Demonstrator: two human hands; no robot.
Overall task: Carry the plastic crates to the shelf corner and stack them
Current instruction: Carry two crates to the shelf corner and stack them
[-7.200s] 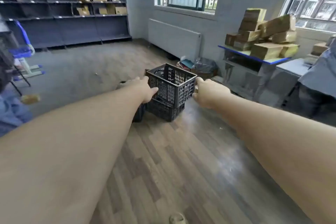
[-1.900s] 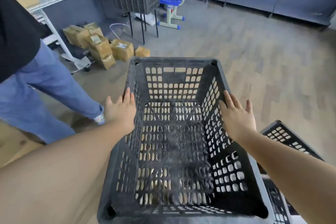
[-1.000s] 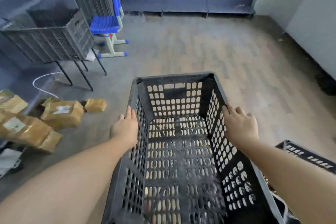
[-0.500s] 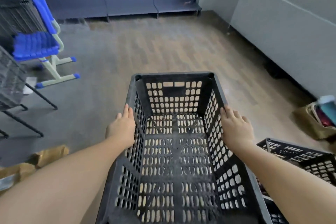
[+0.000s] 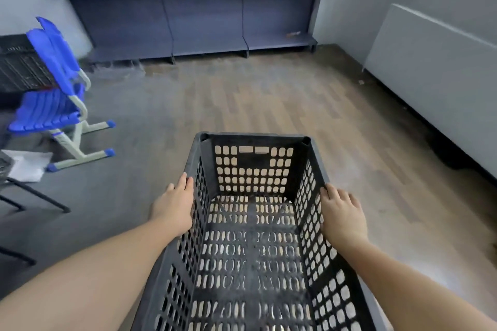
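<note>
The step in hand is judged to be the carry: a black perforated plastic crate is held off the floor in the lower centre of the frame, open side up and empty, its far wall pointing toward the dark shelf unit across the top of the frame. The left hand lies flat against the outside of the crate's left wall, fingers extended forward along the rim; the right hand presses likewise on the outside of the right wall. Neither hand hooks a handle slot; the crate is clamped between the two palms, so the hold depends on inward pressure. The grip sits about midway along the crate's length, with the far end projecting beyond the fingertips and the near end running out of the bottom of the frame. The shelf corner, where the unit meets the grey wall at the upper right, is well apart from the crate, with bare wooden floor between. A blue chair stands at the left edge, clear of the straight path. No other crate is visible at that corner. The next move calls for walking forward and slightly right, keeping the crate level and the squeeze steady, then lowering it squarely at the corner. The principal risk is judged to be slippage of the smooth walls between the palms.
</note>
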